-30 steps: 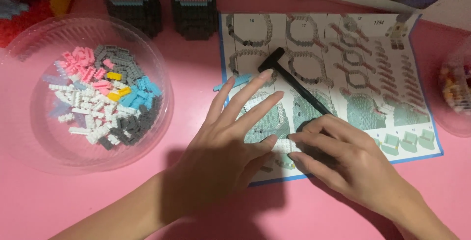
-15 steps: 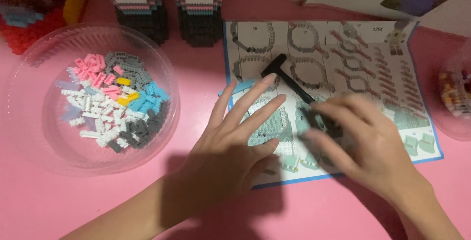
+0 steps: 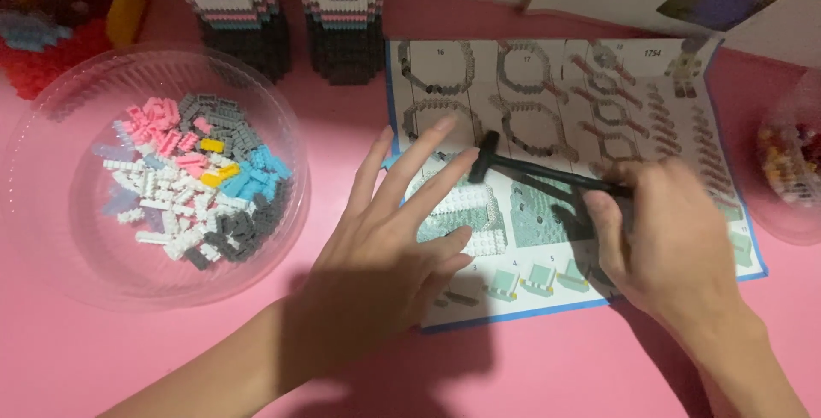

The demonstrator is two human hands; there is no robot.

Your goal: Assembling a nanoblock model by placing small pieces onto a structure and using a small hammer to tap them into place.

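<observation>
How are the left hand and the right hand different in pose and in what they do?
The left hand lies open, fingers spread flat over the instruction sheet and a pale block piece; the right hand is curled. The left hand holds nothing, while the right hand grips a black hammer-shaped tool. Both are bare and rest over the same sheet.

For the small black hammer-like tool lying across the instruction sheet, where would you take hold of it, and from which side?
Probably by the thin handle, near its far end, coming from the right. The black tool lies almost flat on the instruction sheet, its crosswise head pointing left towards the left hand. The right hand already closes on that handle end, leaving the head free.
</observation>
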